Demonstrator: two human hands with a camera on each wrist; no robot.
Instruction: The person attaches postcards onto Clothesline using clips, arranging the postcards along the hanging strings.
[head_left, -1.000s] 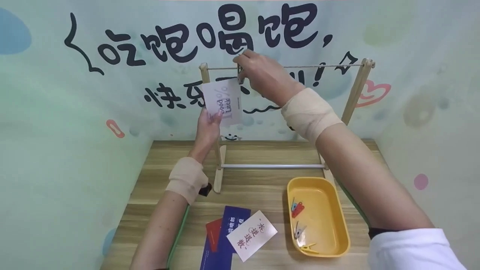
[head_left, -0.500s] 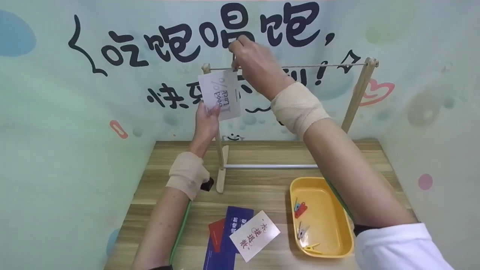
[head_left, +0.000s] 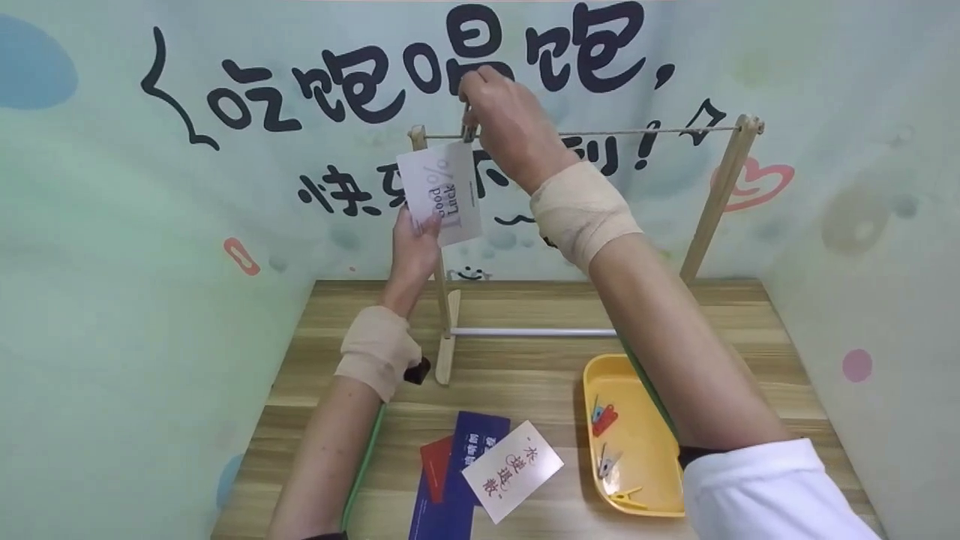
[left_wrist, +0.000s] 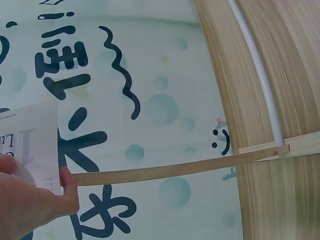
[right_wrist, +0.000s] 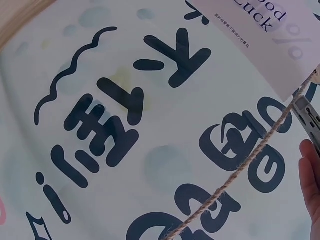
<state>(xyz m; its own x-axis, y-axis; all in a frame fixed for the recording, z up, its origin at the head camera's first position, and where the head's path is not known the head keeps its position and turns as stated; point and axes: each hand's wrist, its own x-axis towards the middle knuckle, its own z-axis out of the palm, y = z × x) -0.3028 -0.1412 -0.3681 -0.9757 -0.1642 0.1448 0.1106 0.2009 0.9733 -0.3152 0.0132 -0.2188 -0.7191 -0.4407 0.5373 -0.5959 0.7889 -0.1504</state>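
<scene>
My left hand (head_left: 415,247) pinches a white "Good Luck" card (head_left: 459,169) by its lower left part, thumb in front. The card is raised just under the left end of a twine line (head_left: 622,133). Above its top edge, my right hand (head_left: 514,124) pinches a grey clothespin (head_left: 469,129), which points down. In the right wrist view the clothespin's tip (right_wrist: 301,106) is right at the twine (right_wrist: 240,170), beside the card's corner (right_wrist: 287,82). The left wrist view shows thumb and fingers on the card (left_wrist: 37,125).
The twine runs between wooden posts (head_left: 720,199) of a stand with a white lower bar (head_left: 532,331). A yellow tray (head_left: 649,420) holds several clothespins, partly behind my right forearm. On the table lie a white card (head_left: 514,472), blue cards (head_left: 442,517) and a red card (head_left: 433,457).
Both hands have risen a little with the card and clothespin. The clothespin went from beside the card's right edge to above its top edge, at the twine. The right forearm swung left.
</scene>
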